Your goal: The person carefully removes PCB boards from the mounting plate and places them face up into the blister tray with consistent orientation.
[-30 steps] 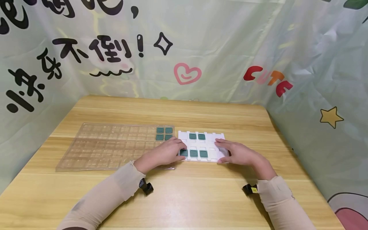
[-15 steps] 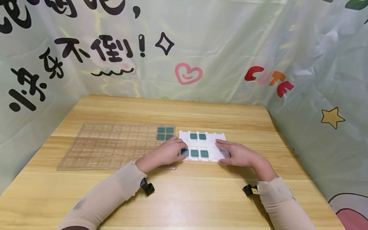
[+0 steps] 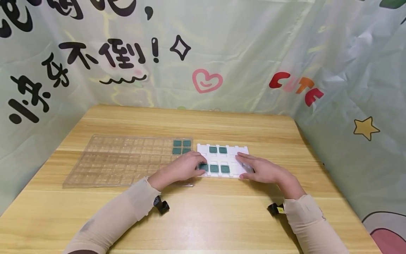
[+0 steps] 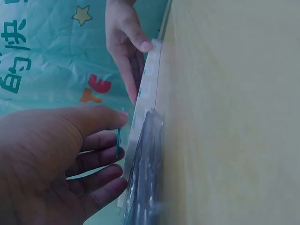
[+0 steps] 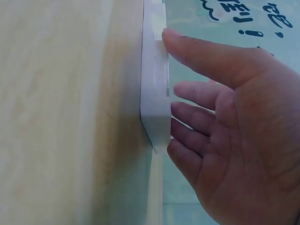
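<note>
My left hand [image 3: 185,165] pinches a thin green square chip [image 4: 118,142] by its edges between thumb and fingers. The chip is close over the left end of the white slotted tray [image 3: 224,158], roughly level with it. In the head view its far edge is partly covered by my fingers. Two chips [image 3: 217,150] sit in the tray's back row, and two more chips [image 3: 219,169] lie in the front row beside the pinched one. My right hand [image 3: 264,169] rests with relaxed fingers on the tray's right end; in the right wrist view its fingertips are right at the edge.
A large clear plastic tray [image 3: 127,162] with many pockets lies left of the white one, several green chips [image 3: 177,151] in its back right corner. My left forearm passes over its front edge. A printed curtain [image 3: 247,53] hangs behind the wooden table [image 3: 215,218].
</note>
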`<state>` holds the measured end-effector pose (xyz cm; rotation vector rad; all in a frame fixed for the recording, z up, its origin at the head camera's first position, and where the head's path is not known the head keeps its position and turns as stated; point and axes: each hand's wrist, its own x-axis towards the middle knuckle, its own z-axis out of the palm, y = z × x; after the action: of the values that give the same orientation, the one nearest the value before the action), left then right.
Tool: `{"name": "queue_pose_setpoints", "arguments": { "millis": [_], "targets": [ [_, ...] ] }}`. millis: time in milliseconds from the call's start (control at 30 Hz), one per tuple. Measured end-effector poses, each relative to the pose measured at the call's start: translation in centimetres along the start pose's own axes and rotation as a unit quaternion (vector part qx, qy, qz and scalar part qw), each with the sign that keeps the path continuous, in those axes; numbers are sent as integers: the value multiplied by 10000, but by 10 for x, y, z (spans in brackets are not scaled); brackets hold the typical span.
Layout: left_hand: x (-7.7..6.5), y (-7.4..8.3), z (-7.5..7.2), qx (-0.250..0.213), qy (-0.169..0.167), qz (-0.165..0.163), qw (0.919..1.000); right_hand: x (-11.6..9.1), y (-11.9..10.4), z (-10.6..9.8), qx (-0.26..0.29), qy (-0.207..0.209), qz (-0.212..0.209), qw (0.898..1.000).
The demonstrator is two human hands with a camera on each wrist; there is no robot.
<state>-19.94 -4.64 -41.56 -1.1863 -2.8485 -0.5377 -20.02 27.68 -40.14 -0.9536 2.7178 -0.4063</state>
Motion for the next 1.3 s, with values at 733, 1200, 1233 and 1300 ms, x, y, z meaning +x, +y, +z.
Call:
{"name": "queue_pose_setpoints", "arguments": {
  "millis": [733,1200,1233,1300],
  "targets": [
    [-3,-9,-16,-227,49,-334,9992,1,2,0,-76,-4,-250,9997],
    [-6,-15,-30,-329,-33,-510,9982,2,2,1,-19,-11,-253,9997],
    [-6,-16,-30,-337,-18,-509,9981,2,2,1,-16,-11,-255,9997],
    [-6,-17,-32,-303,67,-491,9983,1,3,1,-27,1,-259,9997]
  ]
}}
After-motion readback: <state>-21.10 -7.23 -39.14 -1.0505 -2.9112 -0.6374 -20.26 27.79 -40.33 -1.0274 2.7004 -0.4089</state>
